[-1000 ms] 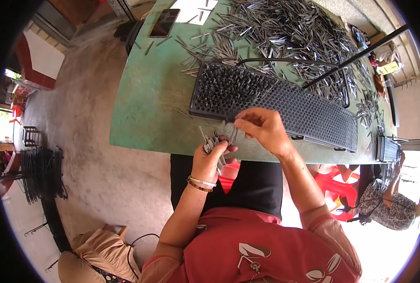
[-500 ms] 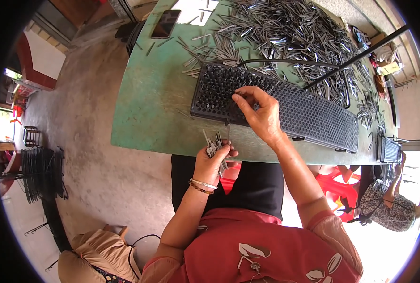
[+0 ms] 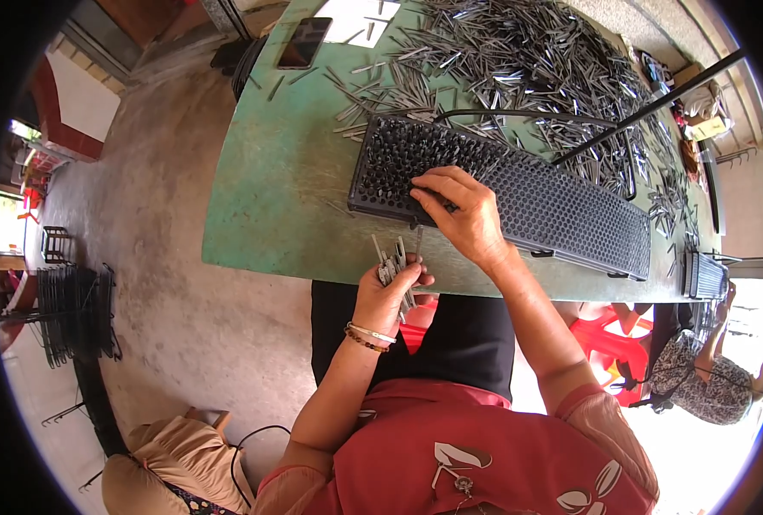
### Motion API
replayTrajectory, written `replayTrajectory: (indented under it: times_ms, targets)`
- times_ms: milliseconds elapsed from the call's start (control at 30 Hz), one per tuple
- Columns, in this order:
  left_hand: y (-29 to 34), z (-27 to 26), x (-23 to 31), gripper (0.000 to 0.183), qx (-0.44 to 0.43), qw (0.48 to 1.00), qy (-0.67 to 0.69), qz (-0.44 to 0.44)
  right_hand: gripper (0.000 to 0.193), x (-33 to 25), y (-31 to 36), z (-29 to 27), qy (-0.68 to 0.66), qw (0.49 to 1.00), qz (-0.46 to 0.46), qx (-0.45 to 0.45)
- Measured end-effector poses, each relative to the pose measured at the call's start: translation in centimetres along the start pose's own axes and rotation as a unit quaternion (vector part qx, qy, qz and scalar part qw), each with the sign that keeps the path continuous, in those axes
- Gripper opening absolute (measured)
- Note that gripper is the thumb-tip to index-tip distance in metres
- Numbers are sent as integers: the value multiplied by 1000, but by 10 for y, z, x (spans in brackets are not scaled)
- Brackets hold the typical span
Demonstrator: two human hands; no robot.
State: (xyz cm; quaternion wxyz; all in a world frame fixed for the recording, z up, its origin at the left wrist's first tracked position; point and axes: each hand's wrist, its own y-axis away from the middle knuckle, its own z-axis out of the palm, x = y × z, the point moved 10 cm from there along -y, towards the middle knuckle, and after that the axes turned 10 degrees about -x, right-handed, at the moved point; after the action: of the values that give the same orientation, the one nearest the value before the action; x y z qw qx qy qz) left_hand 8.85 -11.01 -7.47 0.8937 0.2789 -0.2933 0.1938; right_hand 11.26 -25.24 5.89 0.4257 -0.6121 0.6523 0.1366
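Note:
My left hand [image 3: 385, 292] is closed around a bundle of thin grey metal strips [image 3: 393, 259] just off the table's front edge. One strip sticks up apart from the rest at its thumb and finger. A long black tray [image 3: 579, 199] with rows of round holes lies along the near side of the table. Upright strips [image 3: 407, 154] fill many holes at its left end. My right hand [image 3: 463, 210] is over the tray's front edge there, thumb and fingers pinched at the holes. Whatever is between those fingertips is hidden.
A large heap of loose strips [image 3: 527, 60] covers the far side of the green table [image 3: 265, 189]. A phone [image 3: 304, 43] and white paper [image 3: 360, 21] lie at the far left. A black metal bar [image 3: 656, 103] crosses above the tray. At right, another person [image 3: 707, 373] sits by a second tray [image 3: 705, 275].
My right hand has shifted slightly left and down toward the tray's front edge. My left hand still holds the bundle, nearly in place.

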Motion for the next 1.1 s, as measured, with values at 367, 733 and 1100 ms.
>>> replayTrajectory:
  times_ms: [367,733,1100]
  targets:
    - [1,4,1,19,4,1000,13,0,15,-5,5,0,111,993,-22,26]
    - [6,20,24,19,-22,998,-50,44,21,0,33,18,-156,958,163,-175]
    - [-2,26,2,27,-39,999,0,-10,17,31,38,-15,-195,947,247,-67]
